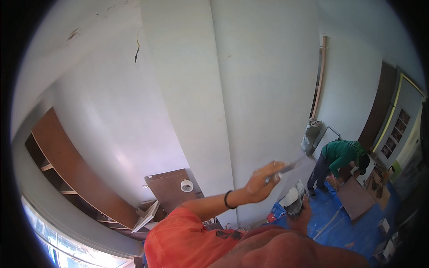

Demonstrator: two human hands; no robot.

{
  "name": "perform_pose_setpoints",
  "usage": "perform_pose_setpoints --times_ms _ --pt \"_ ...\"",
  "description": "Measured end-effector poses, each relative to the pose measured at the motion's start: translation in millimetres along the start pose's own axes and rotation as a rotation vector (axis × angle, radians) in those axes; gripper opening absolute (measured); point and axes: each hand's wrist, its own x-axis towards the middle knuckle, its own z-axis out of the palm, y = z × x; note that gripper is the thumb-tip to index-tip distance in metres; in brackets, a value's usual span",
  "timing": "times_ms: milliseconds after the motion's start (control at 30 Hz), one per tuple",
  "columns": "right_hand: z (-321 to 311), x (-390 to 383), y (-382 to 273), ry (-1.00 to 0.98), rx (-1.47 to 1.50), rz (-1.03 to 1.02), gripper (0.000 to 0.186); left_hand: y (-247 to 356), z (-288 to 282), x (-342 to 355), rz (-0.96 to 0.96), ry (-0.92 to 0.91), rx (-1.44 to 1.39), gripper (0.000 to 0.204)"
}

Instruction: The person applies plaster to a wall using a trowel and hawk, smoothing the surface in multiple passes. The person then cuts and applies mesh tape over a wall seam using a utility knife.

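Note:
My left hand (266, 178) is raised beside the pale wall column (263, 80), its fingers closed on a putty knife (290, 166) with white smears on it and on the fingers. Whether the blade touches the wall is not clear. Lower on the right, my right hand (305, 205) grips a grey mixing board (292, 196) bearing a lump of white paste. My red-sleeved left arm stretches across the lower middle of the picture, a black band at the wrist.
A co-worker in green (339, 156) bends over brown boards (355, 198) on blue floor sheeting (335, 230). Brown shelving (80, 174) runs along the left above a window (53, 236). A wooden panel (165, 187) leans low at the wall; a wire (137, 44) hangs above.

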Motion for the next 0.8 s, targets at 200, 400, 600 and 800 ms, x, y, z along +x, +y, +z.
perform_pose_setpoints --times_ms 200,400,600,800 --pt "7 16 33 -0.032 -0.007 0.215 0.035 -16 3 -60 0.341 -0.342 -0.154 0.080" --pt "18 19 30 0.038 0.014 0.113 0.034 -72 -64 -88 0.158 -0.485 0.281 0.060" --pt "98 24 29 0.113 -0.256 -0.489 0.047 -79 -89 -104 -0.764 0.111 -0.269 0.033" --pt "143 37 51 0.121 -0.405 -0.667 0.044 -36 -113 -73 -0.262 0.048 -0.045 0.031"
